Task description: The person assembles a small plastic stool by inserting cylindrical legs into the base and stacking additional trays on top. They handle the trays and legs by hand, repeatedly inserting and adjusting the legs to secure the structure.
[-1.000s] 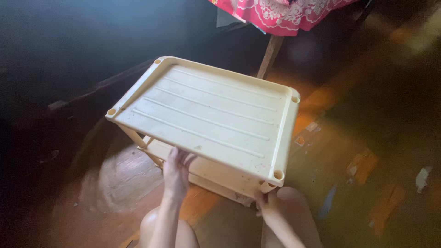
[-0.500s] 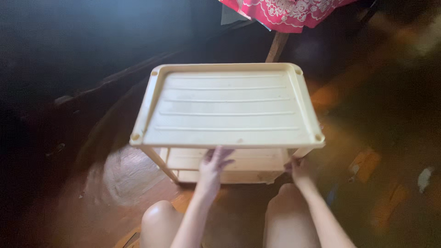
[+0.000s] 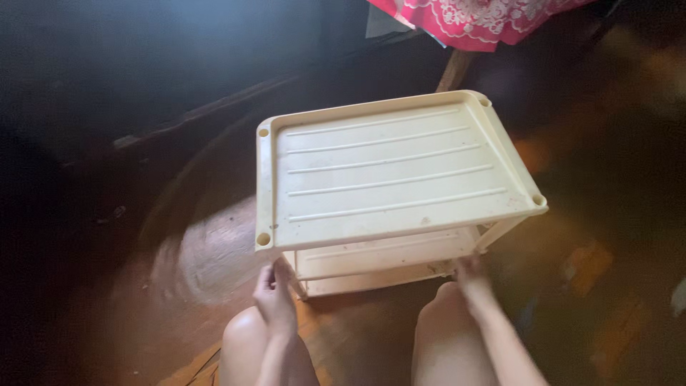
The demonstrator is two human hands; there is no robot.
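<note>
Seen from above: a cream plastic shelf rack (image 3: 389, 171) standing on a dark wooden floor (image 3: 614, 286), top tray ribbed with long raised lines and ringed by a low rim, a small round socket at each corner. Below the top tray, a second tray of the same rack, only its near edge showing, and under that a glimpse of a lower edge. At the near left corner of the rack, the left hand (image 3: 275, 297), fingers curled together around the corner post just beneath the top tray, thumb on the near side. At the near right side of the rack, the right hand (image 3: 473, 277), blurred, fingertips touching the lower tray's edge beside the right post; cannot tell whether closed on it or merely resting against it. Just in front of the rack, two bare knees (image 3: 246, 343), one under each forearm, close to the rack but not touching it. Beyond the rack's far right corner, a red cloth with a white lace pattern (image 3: 479, 18) hanging over the edge of something, with a wooden leg (image 3: 452, 71) slanting down below it toward the rack. Left of the rack, a pale scuffed patch on the floor (image 3: 214, 250), reaching up to the rack's near left corner. Farther left of the rack, deep shadow, nothing clear.
</note>
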